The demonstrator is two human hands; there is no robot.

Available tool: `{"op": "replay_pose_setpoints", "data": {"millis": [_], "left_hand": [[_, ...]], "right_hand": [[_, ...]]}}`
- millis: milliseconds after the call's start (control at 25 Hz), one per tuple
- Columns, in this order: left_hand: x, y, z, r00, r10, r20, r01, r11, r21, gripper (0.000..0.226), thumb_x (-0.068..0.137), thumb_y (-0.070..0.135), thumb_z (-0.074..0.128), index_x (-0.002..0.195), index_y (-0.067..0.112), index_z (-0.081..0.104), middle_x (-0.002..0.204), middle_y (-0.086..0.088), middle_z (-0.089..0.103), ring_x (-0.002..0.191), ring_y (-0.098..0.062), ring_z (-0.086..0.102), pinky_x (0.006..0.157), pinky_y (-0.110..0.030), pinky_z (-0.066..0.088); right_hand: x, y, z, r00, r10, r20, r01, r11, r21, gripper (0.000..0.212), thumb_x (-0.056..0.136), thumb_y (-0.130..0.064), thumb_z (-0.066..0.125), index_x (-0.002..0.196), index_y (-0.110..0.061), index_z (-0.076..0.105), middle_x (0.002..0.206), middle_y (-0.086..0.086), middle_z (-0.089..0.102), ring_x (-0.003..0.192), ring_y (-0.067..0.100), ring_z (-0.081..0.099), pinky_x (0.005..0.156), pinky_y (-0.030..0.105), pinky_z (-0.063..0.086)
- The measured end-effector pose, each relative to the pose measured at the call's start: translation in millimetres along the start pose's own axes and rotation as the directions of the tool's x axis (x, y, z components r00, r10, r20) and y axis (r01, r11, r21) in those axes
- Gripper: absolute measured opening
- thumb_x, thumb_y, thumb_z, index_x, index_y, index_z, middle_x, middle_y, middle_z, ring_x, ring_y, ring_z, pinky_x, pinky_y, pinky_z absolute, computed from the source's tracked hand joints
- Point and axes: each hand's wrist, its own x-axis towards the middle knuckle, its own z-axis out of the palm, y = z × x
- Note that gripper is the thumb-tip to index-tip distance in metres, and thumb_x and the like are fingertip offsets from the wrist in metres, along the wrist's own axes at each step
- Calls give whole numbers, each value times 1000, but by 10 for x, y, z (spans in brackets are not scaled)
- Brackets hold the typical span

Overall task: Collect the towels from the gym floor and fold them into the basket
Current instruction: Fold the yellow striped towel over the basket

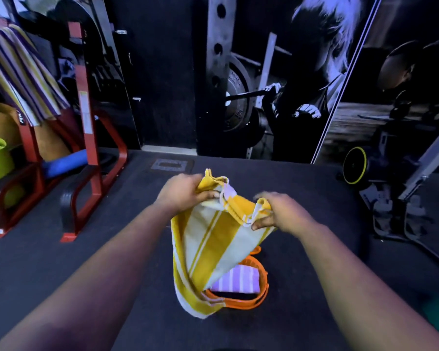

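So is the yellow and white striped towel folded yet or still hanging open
Not folded: the yellow and white striped towel hangs loose from the left hand and right hand, above the orange basket.

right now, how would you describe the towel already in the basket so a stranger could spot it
Find the orange basket on the dark gym floor, low in the middle. The folded towel lies flat inside it, partly behind the yellow towel held up by both hands. It is lilac with thin white stripes, unlike the yellow one.
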Motion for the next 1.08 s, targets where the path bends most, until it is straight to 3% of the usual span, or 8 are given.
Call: {"op": "replay_pose_setpoints", "data": {"millis": [80,160,240,400,560,680,840,1080], "left_hand": [[39,15,38,999,-37,-22,38,999,9,51,80,75,63,92,25,61,98,-4,73,94,-28,67,70,-38,47],[20,-50,74,996,-92,20,94,981,-169,49,72,71,75,94,29,59,96,3,71,90,-22,65,70,-35,46],[-16,-159,74,981,-82,175,123,963,-240,50,65,53,90,97,30,60,95,6,67,89,-16,63,71,-31,44],[46,-261,118,991,-52,125,76,978,-195,31,76,28,88,88,8,67,88,-3,68,87,-23,67,72,-31,47],[10,-85,44,942,-202,266,312,247,-917,12,92,8,71,104,8,69,101,-11,76,91,-26,73,83,-41,60],[28,129,81,918,-193,346,372,121,-920,29,94,16,70,118,1,66,114,-22,73,101,-34,73,89,-47,60],[90,99,64,891,-335,306,282,-118,-952,45,91,20,75,129,0,63,123,-26,69,101,-33,73,83,-45,62],[-380,90,545,883,-107,457,469,204,-859,57,72,16,83,126,9,66,116,-9,75,118,-38,66,90,-44,58]], "right_hand": [[89,20,64,989,-41,-139,29,996,-85,33,72,-45,85,93,-27,67,94,-12,56,96,21,64,76,36,52],[118,35,92,937,73,-342,48,942,332,14,80,-25,82,82,-20,69,84,-4,64,86,22,66,72,36,49],[82,10,63,928,262,-267,54,612,789,9,86,-20,80,86,-15,72,86,2,76,82,17,71,75,33,52],[104,-104,-18,920,329,-213,147,212,966,21,86,-21,79,102,-10,70,102,13,78,95,27,73,83,39,58],[55,-23,113,948,223,-225,219,52,974,86,57,-52,93,125,-9,60,119,7,73,107,22,70,91,39,59],[-125,-128,486,994,86,-65,34,328,944,65,71,-24,91,127,-9,63,111,-8,76,104,8,71,92,31,59],[-128,-173,426,969,243,-34,1,133,991,23,93,-5,67,116,-5,71,109,11,77,105,29,72,93,41,59],[119,-153,81,917,398,-13,13,4,1000,35,93,-13,68,122,5,63,114,27,70,105,41,68,96,53,52]]}}
